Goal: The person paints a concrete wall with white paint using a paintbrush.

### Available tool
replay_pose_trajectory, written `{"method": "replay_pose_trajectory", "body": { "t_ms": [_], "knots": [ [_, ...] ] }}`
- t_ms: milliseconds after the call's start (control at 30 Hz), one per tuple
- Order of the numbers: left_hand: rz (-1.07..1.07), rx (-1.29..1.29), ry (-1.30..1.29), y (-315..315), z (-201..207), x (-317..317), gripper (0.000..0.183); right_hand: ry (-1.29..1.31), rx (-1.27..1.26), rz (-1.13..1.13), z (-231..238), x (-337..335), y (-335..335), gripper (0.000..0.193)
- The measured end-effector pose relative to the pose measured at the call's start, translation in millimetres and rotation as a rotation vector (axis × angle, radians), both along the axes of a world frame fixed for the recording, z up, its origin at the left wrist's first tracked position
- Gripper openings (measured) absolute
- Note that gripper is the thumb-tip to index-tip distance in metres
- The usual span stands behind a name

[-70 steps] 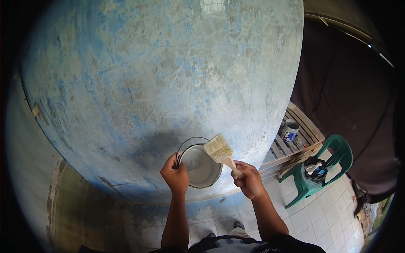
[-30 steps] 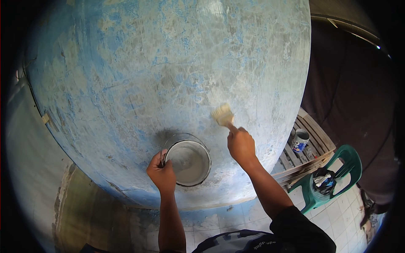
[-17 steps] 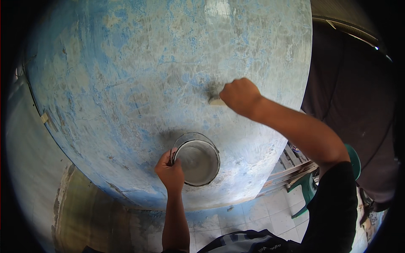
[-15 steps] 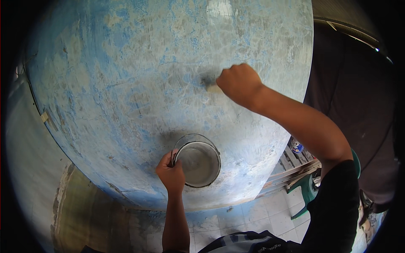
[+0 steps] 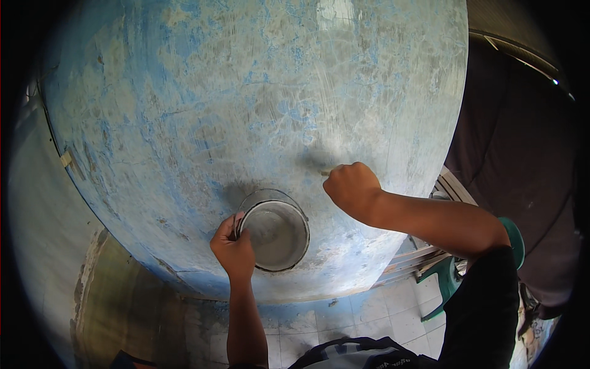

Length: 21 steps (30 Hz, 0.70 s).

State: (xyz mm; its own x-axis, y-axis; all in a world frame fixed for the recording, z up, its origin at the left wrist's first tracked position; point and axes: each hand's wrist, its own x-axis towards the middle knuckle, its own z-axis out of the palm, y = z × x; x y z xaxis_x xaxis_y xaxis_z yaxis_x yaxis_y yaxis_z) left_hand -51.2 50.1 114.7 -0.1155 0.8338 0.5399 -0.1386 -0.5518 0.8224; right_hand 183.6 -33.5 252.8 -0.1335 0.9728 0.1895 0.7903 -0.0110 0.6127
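Position of the bucket [image 5: 271,210] and brush [image 5: 327,173] at the wall [image 5: 215,104]

The left hand [image 5: 235,249] is gripping the bucket at its left rim, fingers closed on the edge; the wire handle [image 5: 271,189] is arching beyond the far side. Pale grey liquid [image 5: 279,243] is lying inside. The right hand [image 5: 353,194], higher and to the right, is gripping the brush with curled fingers, which are hiding most of it; whether the brush is touching the wall cannot be told. A green chair [image 5: 445,275] is standing at lower right, beside wooden slats [image 5: 413,261].
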Motion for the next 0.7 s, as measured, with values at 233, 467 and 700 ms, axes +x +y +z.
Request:
{"method": "replay_pose_trajectory", "body": {
  "t_ms": [233, 467, 700],
  "knots": [
    [-0.001, -0.022, 0.03, -4, 2, -1, 0.034, -0.024, 0.357, 0.005, 103, 6, 16, 0.009],
    [-0.001, -0.025, 0.018, 4, 1, -2, 0.035, -0.166, 0.781, 0.121, 80, 8, 33, 0.016],
    [0.013, -0.053, -0.042, 12, -10, -15, 0.035, -0.223, 0.363, 0.132, -14, -4, 28, 0.021]
  ]
}}
